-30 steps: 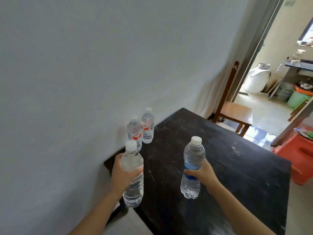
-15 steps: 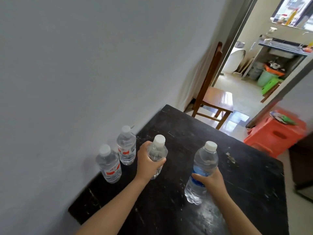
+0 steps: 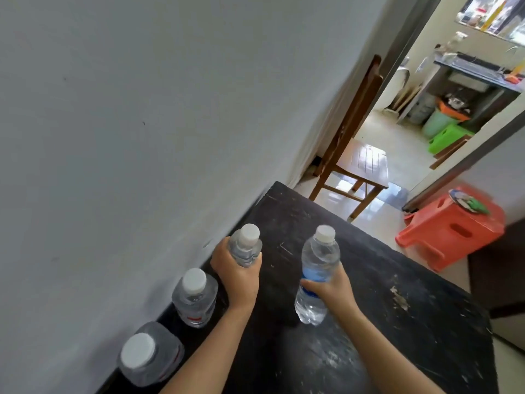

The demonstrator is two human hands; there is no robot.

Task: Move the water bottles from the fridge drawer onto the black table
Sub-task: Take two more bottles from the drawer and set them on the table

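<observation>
Reaching further in over the black table [image 3: 369, 280] than half a sec ago, left hand [image 3: 237, 275] wrapped round a clear bottle [image 3: 245, 247] by the wall edge, right hand [image 3: 331, 288] gripping the blue-label bottle [image 3: 318, 268] mid-surface, looks like set-down step, next lower both upright, release.

Two standing bottles [image 3: 195, 297] hug the wall [image 3: 142, 137]; the table [image 3: 397, 280] offers room rightward.
</observation>
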